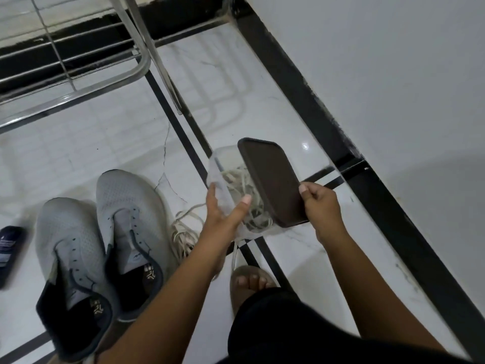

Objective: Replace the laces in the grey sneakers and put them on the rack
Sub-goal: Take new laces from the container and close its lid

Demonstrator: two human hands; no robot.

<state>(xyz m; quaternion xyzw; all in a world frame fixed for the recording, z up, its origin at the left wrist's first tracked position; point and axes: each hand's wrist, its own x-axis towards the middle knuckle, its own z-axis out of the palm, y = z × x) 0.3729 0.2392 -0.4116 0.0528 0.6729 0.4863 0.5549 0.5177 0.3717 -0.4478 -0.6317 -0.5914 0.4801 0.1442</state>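
1. The two grey sneakers (105, 248) stand side by side on the white tiled floor (99, 143), unlaced, toes toward the metal rack (78, 61).
2. Loose cream laces (183, 232) lie just beside the right-hand shoe.
3. The left hand (223, 214) grips a clear container (223, 174) holding more laces.
4. The right hand (319, 203) pinches the dark lid (270, 179), tilted against the container.
5. A dark phone (10, 250) lies left of the sneakers.

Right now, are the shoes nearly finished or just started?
Just started. Done: both grey sneakers sit on the floor with empty eyelets. In hand: the left hand holds a clear container of laces while the right hand holds its dark lid. Left: threading laces, then the rack.
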